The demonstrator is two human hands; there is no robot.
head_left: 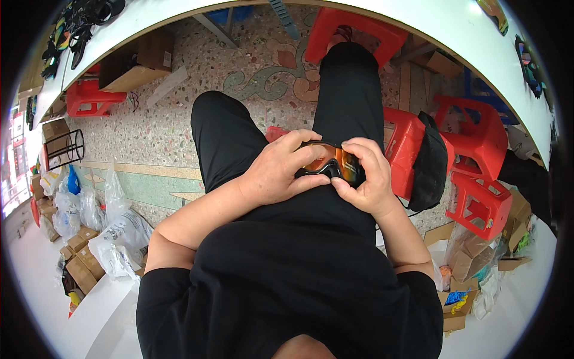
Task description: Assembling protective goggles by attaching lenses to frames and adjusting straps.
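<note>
A pair of goggles (347,166) with a black frame and an orange reflective lens is held over my lap, between both hands. My left hand (280,164) grips its left end, thumb along the lower rim near the nose notch and fingers over the upper edge and lens. On the other end my right hand (372,178) is closed, its thumb under the lower rim and its fingers curled over the top corner. The fingers cover both ends of the goggles.
A white table (179,13) curves ahead, with more goggles (76,30) on its left. Red plastic stools (469,134) stand at my right, one bearing a black bag (427,167). Plastic bags (119,239) and cardboard boxes (84,269) lie at left; an open box (460,305) sits lower right.
</note>
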